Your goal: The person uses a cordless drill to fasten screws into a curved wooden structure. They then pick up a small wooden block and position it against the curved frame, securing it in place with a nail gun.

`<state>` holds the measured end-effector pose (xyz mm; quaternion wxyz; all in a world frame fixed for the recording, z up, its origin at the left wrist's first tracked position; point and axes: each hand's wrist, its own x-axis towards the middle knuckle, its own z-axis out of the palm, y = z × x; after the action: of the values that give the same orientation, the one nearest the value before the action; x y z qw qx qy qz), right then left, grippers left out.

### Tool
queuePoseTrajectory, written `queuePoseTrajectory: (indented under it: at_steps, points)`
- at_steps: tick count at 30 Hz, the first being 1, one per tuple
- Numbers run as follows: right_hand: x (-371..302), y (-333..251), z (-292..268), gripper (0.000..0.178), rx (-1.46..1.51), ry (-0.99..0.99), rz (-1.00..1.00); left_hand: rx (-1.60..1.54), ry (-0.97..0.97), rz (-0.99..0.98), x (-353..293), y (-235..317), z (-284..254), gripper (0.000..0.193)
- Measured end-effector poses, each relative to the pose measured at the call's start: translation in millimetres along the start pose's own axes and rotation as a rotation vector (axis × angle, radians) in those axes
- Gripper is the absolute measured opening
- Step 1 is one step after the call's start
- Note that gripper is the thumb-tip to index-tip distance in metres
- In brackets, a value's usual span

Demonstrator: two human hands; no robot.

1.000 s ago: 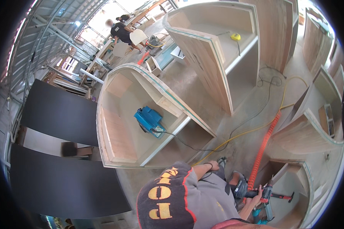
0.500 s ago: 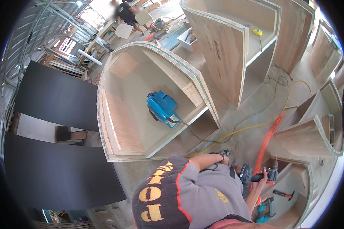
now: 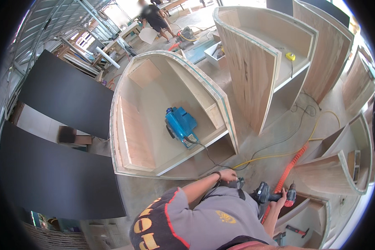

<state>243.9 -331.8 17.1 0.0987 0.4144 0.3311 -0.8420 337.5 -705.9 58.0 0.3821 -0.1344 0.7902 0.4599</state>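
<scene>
In my right hand [image 3: 281,200] is a black and red cordless drill [image 3: 276,196], gripped by its handle with the bit pointing up and away from me. My left hand [image 3: 228,175], with a dark band at the wrist, is in front of my waist. Its fingers are curled together; what they hold, if anything, is too small to make out. Beyond it stands a curved plywood cabinet [image 3: 133,137], and inside that lies a blue corded power tool [image 3: 181,126]. A hammer [image 3: 297,230] with a red and black handle rests in the cabinet section [image 3: 318,216] below the drill.
An orange coiled hose [image 3: 286,171], a yellow hose [image 3: 275,156] and a dark cord cross the floor. Another curved cabinet [image 3: 248,71] holds a yellow tape measure [image 3: 290,56]. Dark sheets [image 3: 54,175] lie at left. A person [image 3: 155,18] is at the far back.
My left hand has moved left and is more fully in view. The drill has shifted slightly left and down with my right hand. The whole view has also shifted a little.
</scene>
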Motion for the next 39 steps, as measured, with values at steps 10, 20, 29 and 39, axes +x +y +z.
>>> queuePoseTrajectory:
  at_steps: [10, 20, 29, 39]
  points:
    - [99.8, -34.7, -46.5, 0.015, -0.016, 0.306, 0.202, -0.389, 0.615, 0.805, -267.3, 224.9, -193.4, 0.084]
    - [137.5, -57.4, -5.2, 0.018, -0.179, 0.075, 0.289, 0.138, 1.178, 0.029, -289.2, 282.5, -363.7, 0.07]
    - [144.6, -90.5, -1.4, 0.018, -0.122, 0.167, 0.387, 0.232, 0.007, 0.254, -5.1, 216.3, -25.6, 0.057]
    - [179.2, -127.2, -51.8, 0.016, -0.162, 0.255, 0.495, 0.875, -0.231, -0.135, 169.8, 81.1, 176.0, 0.044]
